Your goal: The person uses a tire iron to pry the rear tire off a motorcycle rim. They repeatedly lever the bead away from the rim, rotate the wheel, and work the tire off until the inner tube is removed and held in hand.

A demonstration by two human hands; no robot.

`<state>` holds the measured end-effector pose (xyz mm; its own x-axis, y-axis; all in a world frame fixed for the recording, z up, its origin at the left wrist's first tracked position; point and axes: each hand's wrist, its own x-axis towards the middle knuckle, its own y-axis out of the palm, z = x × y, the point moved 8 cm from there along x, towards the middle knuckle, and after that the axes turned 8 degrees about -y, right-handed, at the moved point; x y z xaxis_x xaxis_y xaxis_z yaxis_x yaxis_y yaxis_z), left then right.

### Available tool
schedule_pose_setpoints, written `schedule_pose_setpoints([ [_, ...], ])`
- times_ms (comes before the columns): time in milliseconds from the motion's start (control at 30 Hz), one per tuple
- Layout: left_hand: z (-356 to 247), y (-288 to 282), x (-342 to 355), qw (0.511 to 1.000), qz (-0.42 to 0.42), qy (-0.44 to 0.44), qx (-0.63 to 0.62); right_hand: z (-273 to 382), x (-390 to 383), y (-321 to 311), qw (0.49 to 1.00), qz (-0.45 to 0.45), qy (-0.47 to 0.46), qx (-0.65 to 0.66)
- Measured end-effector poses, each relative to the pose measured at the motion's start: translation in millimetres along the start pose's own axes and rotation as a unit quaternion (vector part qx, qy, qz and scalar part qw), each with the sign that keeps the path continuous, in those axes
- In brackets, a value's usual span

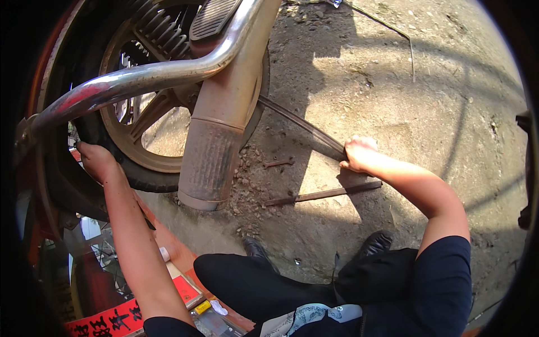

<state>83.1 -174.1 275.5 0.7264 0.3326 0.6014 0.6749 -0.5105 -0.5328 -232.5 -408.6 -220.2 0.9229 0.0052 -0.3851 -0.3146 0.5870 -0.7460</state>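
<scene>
A long, dark metal bar (303, 124) slants from behind the muffler, at the wheel's edge, to my right hand (359, 154). The fingers of that hand are closed round the bar's near end. My left hand (99, 160) rests against the black tyre (147, 178) of a motorcycle's rear wheel, on its left side. Its thumb shows, but its other fingers are hidden. The wheel has tan cast spokes (150, 117). In front of it hangs a large rusty muffler (210, 151), and a bent chrome tube (140, 80) crosses above.
On the rough ground lie a second flat metal bar (323, 194) and a small wrench (279, 162). A thin bent rod (409, 42) lies at the far right. Red paper with black writing (109, 322) and a yellow box (202, 307) are at lower left.
</scene>
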Motion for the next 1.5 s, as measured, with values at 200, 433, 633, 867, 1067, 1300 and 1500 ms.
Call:
schedule_pose_setpoints([
  [200, 0, 3, 23, 0.993, 0.031, 0.078, 0.079, -31, -18, 50, 0.987, -0.119, 0.056, 0.092],
  [433, -25, 6, 15, 0.976, 0.046, 0.148, 0.155, -26, -31, 24, 0.980, -0.027, 0.059, 0.187],
  [633, 12, -9, 16, 0.982, -0.008, 0.150, 0.117, -18, -49, -53, 0.989, -0.049, 0.027, 0.139],
  [867, 40, -18, -27, 0.992, -0.037, 0.104, 0.053, 28, -66, -111, 0.987, -0.037, 0.006, 0.155],
  [1067, 100, -16, 1, 0.986, -0.051, 0.159, -0.008, 18, -65, -102, 0.946, -0.093, 0.015, 0.309],
  [1300, 159, -23, 26, 0.985, -0.068, 0.130, -0.086, 51, -67, -96, 0.865, -0.115, 0.077, 0.483],
  [1500, 179, -21, 4, 0.988, -0.071, 0.082, -0.114, 132, -39, -45, 0.594, -0.094, 0.106, 0.792],
])
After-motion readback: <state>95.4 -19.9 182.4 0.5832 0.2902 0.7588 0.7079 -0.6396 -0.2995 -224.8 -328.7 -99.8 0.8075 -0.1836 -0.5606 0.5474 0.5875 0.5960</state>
